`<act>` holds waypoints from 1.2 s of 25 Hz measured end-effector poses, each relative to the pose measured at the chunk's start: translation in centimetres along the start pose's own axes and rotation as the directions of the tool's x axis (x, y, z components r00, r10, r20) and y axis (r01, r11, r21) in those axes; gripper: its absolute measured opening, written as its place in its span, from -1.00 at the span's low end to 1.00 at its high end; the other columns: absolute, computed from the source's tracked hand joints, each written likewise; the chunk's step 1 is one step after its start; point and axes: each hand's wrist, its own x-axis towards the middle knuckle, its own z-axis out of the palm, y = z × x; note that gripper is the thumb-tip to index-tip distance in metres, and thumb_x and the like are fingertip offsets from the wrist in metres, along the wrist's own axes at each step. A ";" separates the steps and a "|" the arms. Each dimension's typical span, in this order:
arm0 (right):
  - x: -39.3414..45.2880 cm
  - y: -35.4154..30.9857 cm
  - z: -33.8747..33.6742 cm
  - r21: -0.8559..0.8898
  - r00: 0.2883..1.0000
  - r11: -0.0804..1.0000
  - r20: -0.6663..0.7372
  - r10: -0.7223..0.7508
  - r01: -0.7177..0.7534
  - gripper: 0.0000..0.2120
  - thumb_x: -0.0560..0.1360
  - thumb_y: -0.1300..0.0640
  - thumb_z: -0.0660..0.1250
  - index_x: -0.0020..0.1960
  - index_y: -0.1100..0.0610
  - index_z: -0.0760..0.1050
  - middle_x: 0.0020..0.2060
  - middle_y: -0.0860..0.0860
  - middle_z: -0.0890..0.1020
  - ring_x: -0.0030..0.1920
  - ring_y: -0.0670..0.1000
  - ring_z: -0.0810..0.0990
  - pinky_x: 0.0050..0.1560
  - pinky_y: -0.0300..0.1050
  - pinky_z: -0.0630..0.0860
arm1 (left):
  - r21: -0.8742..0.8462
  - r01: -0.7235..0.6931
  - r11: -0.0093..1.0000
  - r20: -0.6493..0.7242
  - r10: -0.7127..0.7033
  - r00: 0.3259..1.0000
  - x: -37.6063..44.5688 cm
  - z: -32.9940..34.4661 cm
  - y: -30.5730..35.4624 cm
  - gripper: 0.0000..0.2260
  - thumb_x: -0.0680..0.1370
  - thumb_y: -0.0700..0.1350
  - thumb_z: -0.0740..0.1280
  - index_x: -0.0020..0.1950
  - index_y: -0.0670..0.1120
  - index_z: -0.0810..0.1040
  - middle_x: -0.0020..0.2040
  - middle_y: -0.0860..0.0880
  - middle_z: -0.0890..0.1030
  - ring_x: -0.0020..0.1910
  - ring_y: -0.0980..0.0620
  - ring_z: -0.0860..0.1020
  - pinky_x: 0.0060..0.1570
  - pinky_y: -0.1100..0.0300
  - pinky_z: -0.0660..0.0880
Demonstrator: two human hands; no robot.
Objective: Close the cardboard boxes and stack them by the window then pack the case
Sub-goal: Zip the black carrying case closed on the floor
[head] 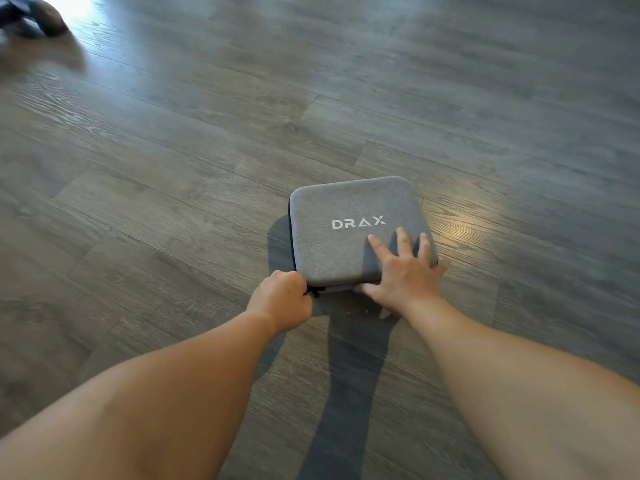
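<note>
A grey wood-grain plank floor (207, 168) fills the view, with glare at its far left corner beside a blurred dark object (31, 19) too smeared to identify. Near the middle of the floor lies a grey fabric-covered rounded square case (349, 237) printed "DRAX", lid down. The right hand (401, 271) presses flat on the case's near right corner, fingers (403, 240) spread apart. The left hand (282, 299) is curled together at the near left corner, pinching a small black zipper pull (315, 292).
</note>
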 end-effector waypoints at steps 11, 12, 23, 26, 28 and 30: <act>-0.6 1.0 -0.2 0.054 0.986 0.995 -0.138 0.091 -0.085 -0.18 0.40 -0.55 0.04 0.54 -0.17 0.16 0.58 0.05 0.14 0.54 0.24 0.06 0.29 0.37 0.30 | -0.097 0.198 0.975 -0.150 -0.211 0.966 1.6 -2.3 -0.7 -0.65 0.55 -0.01 0.18 -0.40 -0.12 0.41 -0.37 -0.09 0.51 -0.37 -0.09 0.48 -0.39 0.13 0.30; -0.3 1.5 -0.2 0.076 0.983 0.989 -0.124 0.133 -0.124 -0.22 0.43 -0.52 0.04 0.55 -0.17 0.15 0.58 0.09 0.12 0.53 0.27 0.07 0.31 0.36 0.29 | -0.100 0.203 0.974 -0.159 -0.217 0.963 2.1 -2.5 -0.4 -0.63 0.57 0.01 0.16 -0.39 -0.13 0.42 -0.36 -0.09 0.51 -0.36 -0.09 0.48 -0.38 0.12 0.31; 2.7 4.6 -0.5 0.458 0.976 0.863 0.062 0.207 -0.212 -0.13 0.42 -0.42 0.32 0.60 -0.22 0.03 0.53 0.22 0.22 0.47 0.27 0.32 0.39 0.12 0.34 | -0.425 0.241 0.872 -0.141 -0.327 0.935 6.8 -1.6 1.4 -0.72 0.54 0.10 0.35 -0.02 -0.12 0.46 -0.08 -0.05 0.52 -0.09 -0.04 0.48 -0.19 0.13 0.36; 2.7 4.4 -0.9 0.454 0.979 0.871 0.015 0.205 -0.189 -0.11 0.40 -0.40 0.37 0.60 -0.16 0.10 0.44 0.20 0.35 0.41 0.25 0.40 0.32 0.09 0.40 | -0.375 0.229 0.898 -0.171 -0.310 0.935 7.2 -2.0 1.1 -0.71 0.53 0.09 0.39 -0.05 -0.13 0.49 -0.08 -0.06 0.55 -0.06 -0.05 0.51 -0.17 0.13 0.37; 2.6 4.5 -1.3 0.427 0.982 0.889 -0.008 0.188 -0.166 -0.11 0.39 -0.39 0.39 0.60 -0.12 0.15 0.36 0.18 0.44 0.35 0.22 0.45 0.27 0.05 0.43 | -0.357 0.221 0.908 -0.173 -0.297 0.939 7.5 -2.3 1.2 -0.72 0.53 0.08 0.41 -0.04 -0.13 0.51 -0.08 -0.06 0.57 -0.06 -0.06 0.52 -0.14 0.12 0.41; 2.6 4.9 -1.8 0.419 0.982 0.893 -0.021 0.188 -0.162 -0.11 0.39 -0.38 0.40 0.59 -0.08 0.17 0.34 0.15 0.48 0.34 0.21 0.47 0.26 0.04 0.44 | -0.354 0.205 0.912 -0.183 -0.283 0.942 7.9 -2.6 1.6 -0.72 0.52 0.08 0.41 -0.04 -0.13 0.52 -0.08 -0.06 0.57 -0.07 -0.06 0.54 -0.14 0.11 0.44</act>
